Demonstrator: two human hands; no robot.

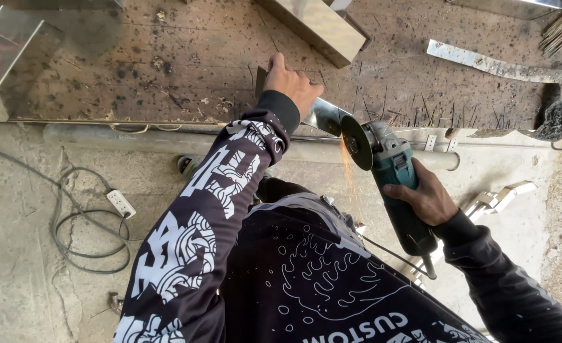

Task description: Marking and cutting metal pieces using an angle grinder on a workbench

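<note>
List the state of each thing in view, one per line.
Teal angle grinder: gripped, disc against metal, sparks falling.
Shiny sheet-metal piece: pressed on the bench edge, overhanging, being cut.
Left hand: pressing the sheet down.
Right hand: wrapped around the grinder body.
White power strip: lying on the concrete floor, cable attached.
Grey cable: loosely coiled.

One view only, from a camera worn on the head. It looks steeply down over the person's own chest and arms, tilted slightly forward. The patterned shirt [306,279] fills the near bottom edge, very close to the lens. Both hands, left [293,82] and right [427,197], sit mid-frame, near the camera. The scorched surface [166,70] spans the far top of the picture; the concrete floor [27,254] shows near, at left and right.
</note>
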